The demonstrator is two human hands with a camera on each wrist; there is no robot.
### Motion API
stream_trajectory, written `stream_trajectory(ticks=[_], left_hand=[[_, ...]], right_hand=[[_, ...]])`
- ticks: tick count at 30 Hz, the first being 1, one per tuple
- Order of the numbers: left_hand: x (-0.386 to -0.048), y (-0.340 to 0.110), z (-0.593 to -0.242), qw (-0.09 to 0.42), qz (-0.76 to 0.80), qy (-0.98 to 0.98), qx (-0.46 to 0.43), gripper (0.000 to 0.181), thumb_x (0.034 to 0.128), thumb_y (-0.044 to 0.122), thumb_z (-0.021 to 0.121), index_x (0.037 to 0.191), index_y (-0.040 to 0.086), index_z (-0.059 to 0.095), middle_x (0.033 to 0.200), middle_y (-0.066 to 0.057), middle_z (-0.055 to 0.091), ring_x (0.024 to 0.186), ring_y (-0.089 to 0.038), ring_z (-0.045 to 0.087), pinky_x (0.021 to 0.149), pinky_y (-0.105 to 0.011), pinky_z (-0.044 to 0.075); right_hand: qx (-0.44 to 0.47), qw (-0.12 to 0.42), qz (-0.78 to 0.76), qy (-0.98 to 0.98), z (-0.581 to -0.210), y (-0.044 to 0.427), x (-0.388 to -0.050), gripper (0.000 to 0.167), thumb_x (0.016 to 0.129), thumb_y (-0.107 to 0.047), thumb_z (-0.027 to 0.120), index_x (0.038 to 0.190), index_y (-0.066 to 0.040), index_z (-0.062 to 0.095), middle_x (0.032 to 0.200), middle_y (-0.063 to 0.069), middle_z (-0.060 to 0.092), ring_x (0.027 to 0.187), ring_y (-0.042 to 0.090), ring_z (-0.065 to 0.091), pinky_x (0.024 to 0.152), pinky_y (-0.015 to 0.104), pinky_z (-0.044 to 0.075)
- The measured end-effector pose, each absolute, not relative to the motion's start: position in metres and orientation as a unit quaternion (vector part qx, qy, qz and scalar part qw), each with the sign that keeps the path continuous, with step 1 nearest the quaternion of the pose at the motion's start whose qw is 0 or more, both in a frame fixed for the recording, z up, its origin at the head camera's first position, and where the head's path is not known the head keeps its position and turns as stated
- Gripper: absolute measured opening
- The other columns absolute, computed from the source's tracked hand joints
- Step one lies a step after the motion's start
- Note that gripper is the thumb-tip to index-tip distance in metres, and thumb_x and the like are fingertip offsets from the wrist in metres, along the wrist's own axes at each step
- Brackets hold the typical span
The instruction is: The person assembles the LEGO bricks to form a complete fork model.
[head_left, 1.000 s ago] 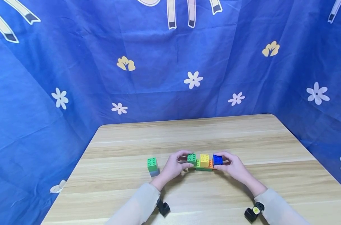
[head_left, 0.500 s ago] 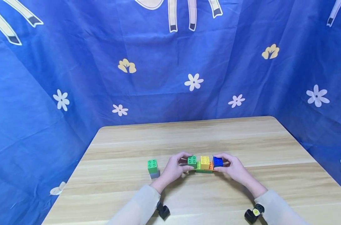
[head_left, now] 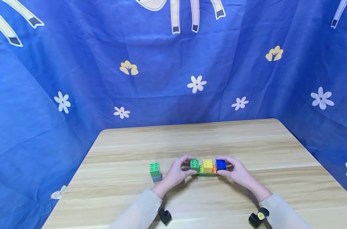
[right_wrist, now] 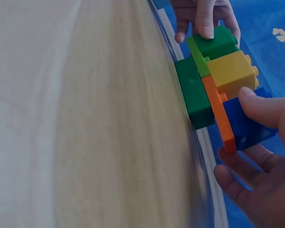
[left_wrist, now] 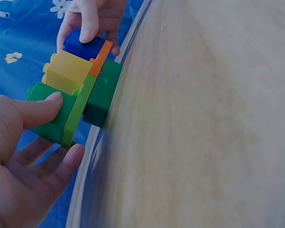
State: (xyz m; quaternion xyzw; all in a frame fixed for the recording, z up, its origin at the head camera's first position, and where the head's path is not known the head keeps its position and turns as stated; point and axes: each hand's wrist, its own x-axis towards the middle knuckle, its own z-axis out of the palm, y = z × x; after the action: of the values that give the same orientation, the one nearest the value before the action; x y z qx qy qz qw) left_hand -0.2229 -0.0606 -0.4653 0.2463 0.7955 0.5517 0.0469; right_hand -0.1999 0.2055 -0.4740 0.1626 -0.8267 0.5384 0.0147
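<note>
A small toy-brick build stands on the table. At its bottom is a dark green brick [right_wrist: 194,92], with a flat lime plate [left_wrist: 80,111] and a flat orange plate [right_wrist: 218,114] side by side on it. Above these sit a green brick [head_left: 194,164] at the left, a yellow brick [head_left: 207,165] in the middle and a blue brick [head_left: 220,164] at the right. My left hand [head_left: 179,170] pinches the green brick between thumb and fingers. My right hand [head_left: 236,170] pinches the blue brick, its thumb on the near side. Fingers behind the bricks are partly hidden.
Left of my left hand, a small stack with a green brick [head_left: 154,169] over a grey-blue brick [head_left: 157,178] stands upright on the wooden table [head_left: 127,146]. Behind the table hangs a blue patterned cloth [head_left: 162,95].
The head view has shifted slightly, so the whole scene sits a little lower. Both hands keep their grips on the green and blue bricks, with hardly any movement.
</note>
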Motion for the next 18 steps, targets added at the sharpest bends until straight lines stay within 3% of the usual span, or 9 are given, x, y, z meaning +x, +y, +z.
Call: stream_trajectory(ticks=[7, 14, 18], left_hand=[[-0.207, -0.062, -0.437, 0.063, 0.572, 0.781, 0.244, 0.048, 0.0780, -0.001, 0.070, 0.123, -0.003, 0.052, 0.111, -0.022, 0.058, 0.101, -0.038, 0.058, 0.088, -0.046, 0.048], [-0.204, -0.063, -0.434, 0.064, 0.576, 0.775, 0.254, 0.046, 0.0797, 0.001, 0.070, 0.122, -0.004, 0.053, 0.113, -0.022, 0.058, 0.101, -0.037, 0.059, 0.087, -0.041, 0.049], [-0.204, -0.064, -0.433, 0.066, 0.578, 0.775, 0.246, 0.043, 0.0810, 0.004, 0.069, 0.121, -0.003, 0.055, 0.114, -0.019, 0.059, 0.101, -0.035, 0.060, 0.085, -0.033, 0.051]], right_hand=[[0.166, 0.026, 0.557, -0.813, -0.474, 0.209, -0.198, 0.049, 0.081, -0.012, 0.071, 0.126, -0.004, 0.053, 0.104, 0.017, 0.061, 0.084, 0.023, 0.063, 0.075, 0.028, 0.053], [0.174, 0.039, 0.541, -0.822, -0.451, 0.201, -0.184, 0.042, 0.083, -0.002, 0.068, 0.122, 0.004, 0.054, 0.105, 0.021, 0.061, 0.091, 0.031, 0.061, 0.079, 0.029, 0.052], [0.173, 0.043, 0.545, -0.820, -0.462, 0.205, -0.188, 0.041, 0.083, -0.008, 0.069, 0.121, -0.001, 0.056, 0.107, 0.017, 0.061, 0.093, 0.027, 0.060, 0.080, 0.028, 0.051]])
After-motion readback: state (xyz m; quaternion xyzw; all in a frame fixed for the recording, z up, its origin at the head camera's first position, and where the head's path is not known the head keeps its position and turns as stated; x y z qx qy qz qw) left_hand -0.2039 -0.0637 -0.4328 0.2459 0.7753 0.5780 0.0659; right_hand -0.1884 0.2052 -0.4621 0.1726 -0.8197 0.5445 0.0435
